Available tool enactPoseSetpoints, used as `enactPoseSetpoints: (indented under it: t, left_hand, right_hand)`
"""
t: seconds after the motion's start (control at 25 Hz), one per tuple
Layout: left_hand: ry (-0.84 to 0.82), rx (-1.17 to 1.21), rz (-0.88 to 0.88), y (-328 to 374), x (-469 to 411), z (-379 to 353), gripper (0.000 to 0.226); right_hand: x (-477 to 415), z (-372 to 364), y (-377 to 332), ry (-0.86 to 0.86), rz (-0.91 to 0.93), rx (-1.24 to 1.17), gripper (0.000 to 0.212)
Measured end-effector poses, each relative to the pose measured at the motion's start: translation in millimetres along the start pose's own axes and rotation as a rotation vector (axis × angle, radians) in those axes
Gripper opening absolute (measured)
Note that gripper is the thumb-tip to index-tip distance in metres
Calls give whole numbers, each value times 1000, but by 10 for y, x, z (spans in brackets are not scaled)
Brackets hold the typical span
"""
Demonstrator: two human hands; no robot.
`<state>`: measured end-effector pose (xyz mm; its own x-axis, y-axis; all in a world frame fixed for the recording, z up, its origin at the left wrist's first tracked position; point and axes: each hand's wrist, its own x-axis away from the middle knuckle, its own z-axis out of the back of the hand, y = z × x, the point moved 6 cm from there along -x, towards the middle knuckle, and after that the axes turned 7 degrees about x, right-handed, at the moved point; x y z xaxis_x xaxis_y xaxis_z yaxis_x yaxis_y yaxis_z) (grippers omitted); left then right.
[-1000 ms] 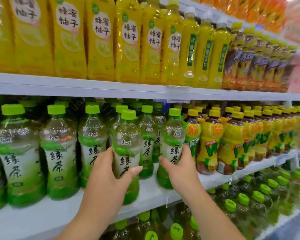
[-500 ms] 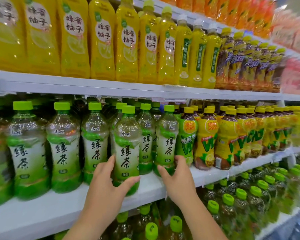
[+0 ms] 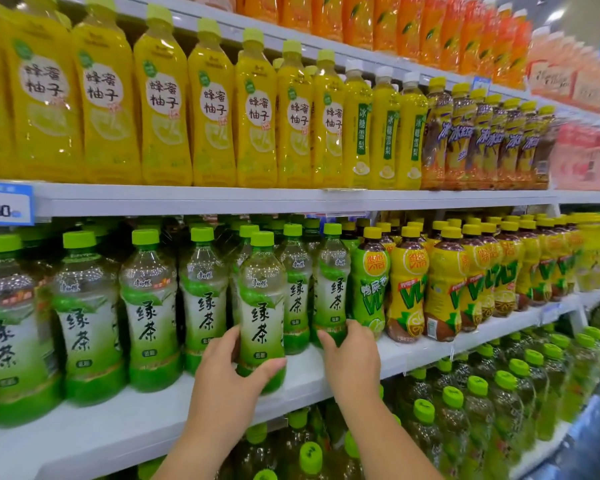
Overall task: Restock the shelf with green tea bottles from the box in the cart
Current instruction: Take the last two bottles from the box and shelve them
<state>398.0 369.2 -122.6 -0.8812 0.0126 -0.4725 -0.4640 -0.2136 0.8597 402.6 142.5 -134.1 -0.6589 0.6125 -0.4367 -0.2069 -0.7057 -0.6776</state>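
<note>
Left hand (image 3: 229, 372): grips the lower part of a clear plastic green-capped tea bottle (image 3: 262, 306), upright at the white shelf (image 3: 118, 434) front.
Right hand (image 3: 352, 358): fingers curl round the base of a second green tea bottle (image 3: 331, 289), further back.

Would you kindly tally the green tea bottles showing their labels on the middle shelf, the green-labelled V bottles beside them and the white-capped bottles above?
Green tea bottles, labels showing: 7, one gripped by the left hand, one by the right hand
Green-labelled V bottles: 1
White-capped bottles: 3
Total: 11
</note>
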Motion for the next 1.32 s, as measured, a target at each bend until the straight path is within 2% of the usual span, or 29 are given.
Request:
enactPoseSetpoints:
  t: [0.2, 0.32, 0.4, 0.48, 0.6, 0.72, 0.8, 0.88, 0.92, 1.0, 1.04, 1.12, 1.24, 1.32]
  left_hand:
    - [29, -35, 14, -43, -9, 0, 97]
    - [18, -31, 34, -35, 5, 8, 95]
    - [13, -12, 60, -1, 1, 5, 82]
    - [5, 0, 84, 85, 19, -15, 60]
    - [-11, 18, 138, 228, 35, -8, 46]
    - [-31, -7, 167, 320, 73, 146, 54]
    - [-18, -42, 165, 302, 125, 340, 66]
    - [-19, -66, 157, 283, 215, 546, 69]
    - [-14, -75, 144, 266, 276, 671, 56]
    - [14, -80, 113, 263, 396, 856, 33]
    - [50, -83, 97, 262, 465, 993, 29]
    - [137, -88, 79, 260, 560, 1307, 33]
    - [260, -121, 91, 213, 623, 1792, 52]
    - [301, -152, 73, 190, 634, 2062, 44]
  right_hand:
    - [-33, -57, 13, -11, -8, 76, 66]
    - [-29, -61, 24, 5, -18, 96, 62]
    - [-36, -42, 4, 12, -19, 91, 55]
    - [-17, -32, -11, 14, -19, 77, 49]
    - [14, 22, -71, -17, -9, 70, 49]
    - [62, 136, -117, -82, -16, 6, 55]
    - [171, 233, -268, -67, 53, -143, 51]
    - [372, 203, -595, -191, 204, -336, 37]
    - [552, 110, -826, -338, 258, -440, 35]
    - [933, -38, -1180, -593, 291, -601, 43]
    - [1120, -106, -1347, -655, 309, -630, 49]
    - [1415, -217, -1648, -700, 378, -667, 47]
    - [1697, -349, -2003, -694, 419, -701, 28]
    - [1826, -439, -2222, -691, 431, -724, 24]
